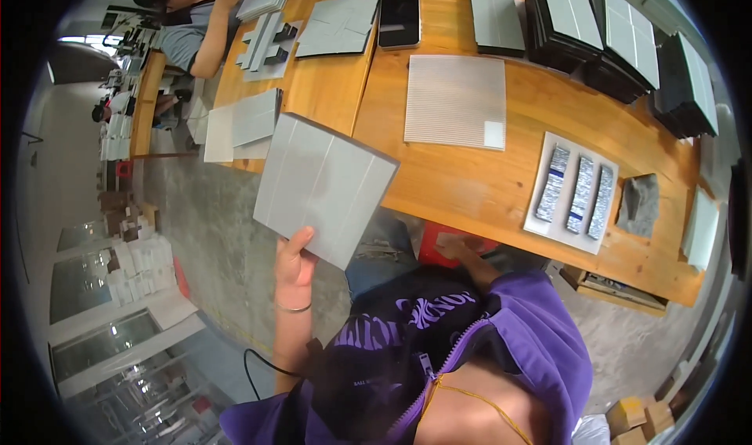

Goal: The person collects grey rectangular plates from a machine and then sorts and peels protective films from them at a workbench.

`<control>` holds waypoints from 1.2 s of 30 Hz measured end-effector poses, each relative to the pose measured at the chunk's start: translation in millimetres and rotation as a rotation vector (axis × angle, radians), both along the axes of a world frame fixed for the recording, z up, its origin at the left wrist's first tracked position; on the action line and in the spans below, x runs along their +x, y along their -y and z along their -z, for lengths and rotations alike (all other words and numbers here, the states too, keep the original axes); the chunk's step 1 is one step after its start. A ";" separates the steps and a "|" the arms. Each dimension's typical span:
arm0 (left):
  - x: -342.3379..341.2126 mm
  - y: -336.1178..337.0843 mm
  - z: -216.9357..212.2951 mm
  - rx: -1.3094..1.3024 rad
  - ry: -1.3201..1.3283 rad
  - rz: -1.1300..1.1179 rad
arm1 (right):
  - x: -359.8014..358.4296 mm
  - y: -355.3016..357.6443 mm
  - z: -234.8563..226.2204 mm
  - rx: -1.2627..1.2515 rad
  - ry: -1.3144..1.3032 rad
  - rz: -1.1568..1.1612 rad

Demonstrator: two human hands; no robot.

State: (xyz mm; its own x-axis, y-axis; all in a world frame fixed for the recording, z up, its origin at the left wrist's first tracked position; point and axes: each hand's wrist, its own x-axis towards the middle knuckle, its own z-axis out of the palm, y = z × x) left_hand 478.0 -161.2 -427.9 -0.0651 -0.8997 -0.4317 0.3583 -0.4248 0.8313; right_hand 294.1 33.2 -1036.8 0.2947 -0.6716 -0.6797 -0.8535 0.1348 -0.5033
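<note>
My left hand (294, 263) grips the lower edge of a square grey panel (325, 182), thumb on the face and fingers behind it. Thin pale lines run across the panel, which is tilted and held up off the table's near edge. Below the table edge, my right hand (453, 248) is low beside a red object (431, 241); its fingers are too small and unclear to read. Nearest on the table are a ribbed translucent square sheet (454, 100) with a white corner label and a white board (539, 224) bearing three speckled silver-blue strips (579, 194).
Stacks of grey panels (627, 34) line the table's far right. A black phone (399, 18), another grey panel (338, 23) and loose sheets (254, 120) lie farther left. A grey cloth-like piece (639, 204) is beside the strips. Another person (200, 34) sits at the far left.
</note>
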 end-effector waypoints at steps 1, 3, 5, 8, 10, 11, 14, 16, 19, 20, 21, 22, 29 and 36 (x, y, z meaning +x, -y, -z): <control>5.6 8.0 7.2 -0.011 -0.005 0.013 | 8.9 13.7 -0.6 -0.011 -0.005 0.013; 11.7 23.2 23.6 -0.014 0.002 0.050 | 23.6 41.9 -39.7 0.147 0.051 0.107; 17.4 34.5 26.3 -0.053 0.003 0.077 | 1.7 77.2 -109.2 0.152 0.125 0.143; 19.0 55.0 35.0 -0.098 -0.003 0.171 | -9.9 81.4 -186.7 0.082 0.227 0.103; 8.8 66.4 41.5 -0.105 -0.006 0.242 | -22.2 86.4 -217.9 0.008 0.256 0.030; 1.1 71.9 42.6 -0.149 -0.024 0.288 | -23.4 91.9 -242.2 -0.135 0.204 -0.046; -4.9 82.9 31.0 -0.198 -0.028 0.330 | -48.8 101.5 -430.8 -0.259 0.490 -0.034; -15.4 93.9 26.0 -0.265 0.018 0.456 | -77.4 98.4 -547.4 -0.195 0.777 0.144; -34.9 105.4 20.6 -0.373 0.036 0.600 | -90.2 110.8 -591.5 -1.049 0.726 0.639; -42.9 106.7 19.3 -0.437 0.048 0.656 | -97.5 125.0 -597.3 -1.292 0.575 0.665; -53.4 107.4 16.8 -0.439 0.038 0.679 | -102.4 138.7 -600.0 -1.353 0.500 0.733; -64.9 103.5 12.6 -0.451 0.060 0.739 | -108.4 151.4 -594.9 -1.372 0.449 0.772; -83.0 93.3 3.7 -0.676 0.288 0.954 | -115.2 159.1 -558.0 -1.127 0.658 0.847; -86.1 83.4 17.8 -0.813 0.384 0.980 | -104.6 132.4 -553.3 -1.156 0.825 0.903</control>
State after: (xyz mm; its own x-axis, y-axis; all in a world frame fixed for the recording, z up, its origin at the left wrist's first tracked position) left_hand 391.9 -244.7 -445.7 -0.8259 -0.5599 0.0662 -0.1214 0.2914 0.9489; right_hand 189.5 -99.2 -483.5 -0.4356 -0.8139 0.3846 -0.1911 -0.3339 -0.9230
